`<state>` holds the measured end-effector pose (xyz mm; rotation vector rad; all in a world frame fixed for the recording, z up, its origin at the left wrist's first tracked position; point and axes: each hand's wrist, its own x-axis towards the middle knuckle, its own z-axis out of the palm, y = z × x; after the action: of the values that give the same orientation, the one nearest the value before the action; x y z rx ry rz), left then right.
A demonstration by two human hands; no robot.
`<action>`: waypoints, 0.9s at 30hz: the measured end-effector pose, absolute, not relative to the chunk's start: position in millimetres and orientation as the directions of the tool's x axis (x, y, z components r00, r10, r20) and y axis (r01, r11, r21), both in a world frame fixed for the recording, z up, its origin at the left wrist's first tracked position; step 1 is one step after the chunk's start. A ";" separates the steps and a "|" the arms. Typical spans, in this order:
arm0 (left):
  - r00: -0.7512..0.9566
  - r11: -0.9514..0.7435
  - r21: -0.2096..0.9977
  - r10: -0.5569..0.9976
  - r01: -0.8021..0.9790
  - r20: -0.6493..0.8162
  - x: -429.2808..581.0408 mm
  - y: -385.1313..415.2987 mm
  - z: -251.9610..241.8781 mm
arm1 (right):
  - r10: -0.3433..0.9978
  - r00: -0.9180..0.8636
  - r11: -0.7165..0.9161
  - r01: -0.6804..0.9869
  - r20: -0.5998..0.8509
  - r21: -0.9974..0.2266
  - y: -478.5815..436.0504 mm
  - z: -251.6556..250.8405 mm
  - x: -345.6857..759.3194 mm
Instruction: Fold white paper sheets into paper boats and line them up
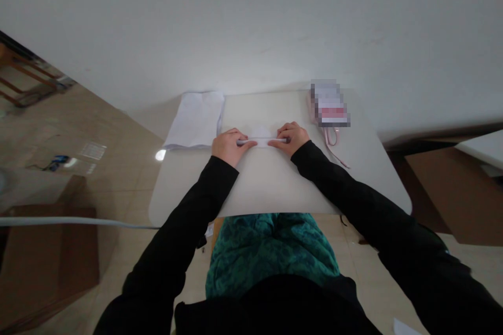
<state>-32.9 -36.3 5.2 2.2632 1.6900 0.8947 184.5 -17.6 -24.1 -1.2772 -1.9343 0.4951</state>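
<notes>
My left hand (228, 145) and my right hand (291, 137) rest side by side on a small white table (275, 183). Between them lies a folded piece of white paper (261, 138); both hands pinch its long folded edge, thumbs and fingers pressed together on it. Both arms wear black sleeves. The far part of the paper shows as a rounded flap behind the fingers.
A stack of white paper sheets (196, 119) lies at the table's far left. A blurred pinkish object with a pink cord (329, 107) sits at the far right. A white wall stands behind. Brown cardboard boxes (51, 267) flank the table on the tiled floor.
</notes>
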 end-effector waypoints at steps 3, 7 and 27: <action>0.156 -0.317 0.449 0.920 0.835 0.360 -32.0 -33.5 5.6 | 0.904 -0.194 0.410 0.650 0.382 -0.640 -17.1 -25.7 185.0; 0.158 -0.314 0.414 0.916 0.854 0.370 -32.5 -29.9 3.9 | 0.912 -0.156 0.376 0.685 0.379 -0.623 -20.1 -26.1 183.9; 0.223 -0.368 0.516 0.920 0.773 0.321 -25.1 -27.3 3.9 | 0.938 -0.083 0.285 0.739 0.338 -0.611 -20.6 -29.8 179.2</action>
<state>-25.1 -27.3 3.9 2.2512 1.5982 0.8636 179.2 -20.6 -29.8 -1.5052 -1.8708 0.3697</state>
